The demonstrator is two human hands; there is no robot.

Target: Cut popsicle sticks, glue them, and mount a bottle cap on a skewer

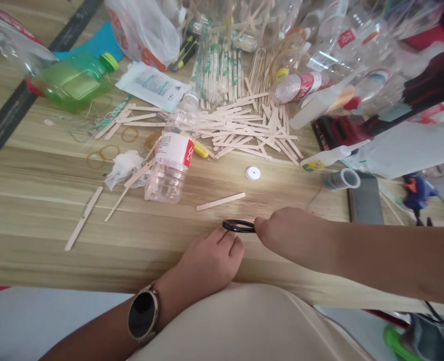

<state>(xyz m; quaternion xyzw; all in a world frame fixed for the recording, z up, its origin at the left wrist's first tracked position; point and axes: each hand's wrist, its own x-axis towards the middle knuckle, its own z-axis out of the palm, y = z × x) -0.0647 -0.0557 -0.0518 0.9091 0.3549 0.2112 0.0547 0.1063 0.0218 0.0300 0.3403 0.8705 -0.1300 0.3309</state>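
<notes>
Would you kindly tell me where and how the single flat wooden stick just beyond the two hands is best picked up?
I'd pinch the wooden stick mid-length by its two long edges, coming from above: it lies flat and alone, with nothing over it.

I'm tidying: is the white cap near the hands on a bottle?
Off: the white cap lies by itself on the table.
</notes>
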